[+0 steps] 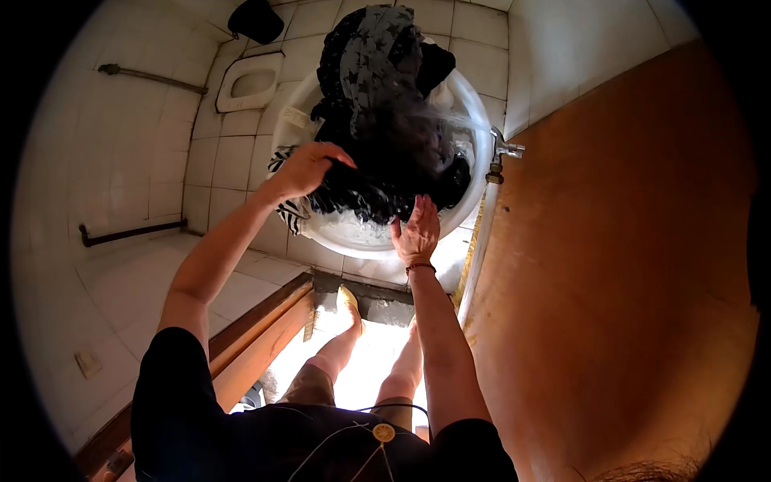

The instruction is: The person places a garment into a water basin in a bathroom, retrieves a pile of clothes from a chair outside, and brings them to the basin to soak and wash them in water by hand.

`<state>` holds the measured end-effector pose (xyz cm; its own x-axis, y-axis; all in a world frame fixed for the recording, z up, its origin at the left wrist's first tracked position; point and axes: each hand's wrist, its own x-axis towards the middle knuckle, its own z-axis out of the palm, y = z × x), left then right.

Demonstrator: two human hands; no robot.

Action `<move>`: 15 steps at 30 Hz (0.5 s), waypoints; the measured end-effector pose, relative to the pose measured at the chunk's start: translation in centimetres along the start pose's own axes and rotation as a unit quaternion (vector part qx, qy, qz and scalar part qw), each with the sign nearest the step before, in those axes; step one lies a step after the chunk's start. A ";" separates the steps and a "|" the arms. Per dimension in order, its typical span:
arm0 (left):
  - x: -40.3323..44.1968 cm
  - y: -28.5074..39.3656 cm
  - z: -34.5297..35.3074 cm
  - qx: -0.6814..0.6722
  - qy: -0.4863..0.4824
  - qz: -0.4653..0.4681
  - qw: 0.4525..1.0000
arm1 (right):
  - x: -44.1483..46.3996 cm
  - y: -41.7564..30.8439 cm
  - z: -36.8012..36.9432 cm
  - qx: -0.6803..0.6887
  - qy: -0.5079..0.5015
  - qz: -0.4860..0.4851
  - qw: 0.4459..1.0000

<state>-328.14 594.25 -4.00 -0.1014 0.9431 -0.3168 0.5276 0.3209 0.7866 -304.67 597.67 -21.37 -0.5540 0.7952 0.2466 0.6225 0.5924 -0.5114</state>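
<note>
A large white tub [365,247] of water holds a heap of wet dark laundry. My left hand [309,170] is closed on the edge of a black garment [361,197] at the tub's left side. With its fingers stretched out, my right hand [419,231] rests against the garment's near edge by the front rim. A grey cloth with dark stars [369,60] is piled toward the back. Black-and-white striped cloth [291,215] hangs at the left rim. Water sprays from a metal tap [502,149] on the right onto the laundry.
A brown wooden door [594,257] stands close on the right. Behind on the left are a squat toilet [250,82] and a black bucket [255,22]. Pipes [152,76] run along the tiled left wall. A raised threshold [377,301] lies before my feet.
</note>
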 end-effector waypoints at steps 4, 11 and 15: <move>1.5 -4.4 2.6 0.125 -0.030 -0.052 0.990 | 0.4 0.3 0.8 -0.060 -0.070 0.010 0.996; 3.7 -8.8 14.9 0.436 -0.094 -0.010 0.895 | 0.3 0.5 1.3 -0.108 -0.121 0.022 0.986; 6.1 -13.8 20.2 0.344 -0.025 -0.057 0.937 | 0.4 0.4 1.0 -0.094 -0.168 0.010 0.981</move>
<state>-318.95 593.83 -27.49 -0.1601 0.8949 -0.4166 0.9362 0.2715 0.2234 -305.18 598.12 -22.26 -0.6720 0.7379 -0.0630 0.7087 0.6161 -0.3439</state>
